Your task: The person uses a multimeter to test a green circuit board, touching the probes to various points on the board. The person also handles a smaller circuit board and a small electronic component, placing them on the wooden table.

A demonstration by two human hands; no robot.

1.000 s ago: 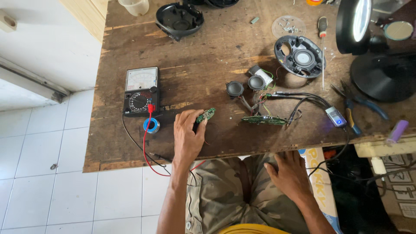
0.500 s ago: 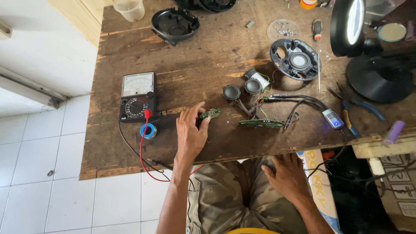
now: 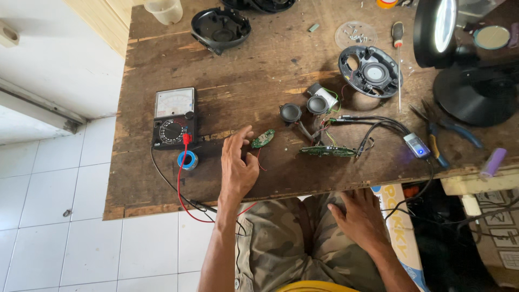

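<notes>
My left hand (image 3: 238, 165) rests on the worn wooden table (image 3: 259, 65), fingers loosely curled and thumb raised. Its fingertips lie just short of a small green circuit board (image 3: 263, 138) with a thin red wire. Left of the hand are a blue solder spool (image 3: 187, 160) and an analog multimeter (image 3: 173, 119), whose red lead (image 3: 184, 189) loops off the table edge. My right hand (image 3: 359, 216) lies flat on my thigh below the table edge, holding nothing.
Two small round speakers (image 3: 290, 113) are wired to a long green board (image 3: 327, 151). Further right are a round speaker housing (image 3: 370, 70), a screwdriver (image 3: 398, 48), pliers (image 3: 432, 135), a ring lamp (image 3: 438, 24), a lit grey adapter (image 3: 416, 145) and a purple cell (image 3: 493, 162). A black shell (image 3: 219, 27) sits at the back.
The view has shifted slightly. My left hand stays by the small green board, and my right hand stays on my thigh.
</notes>
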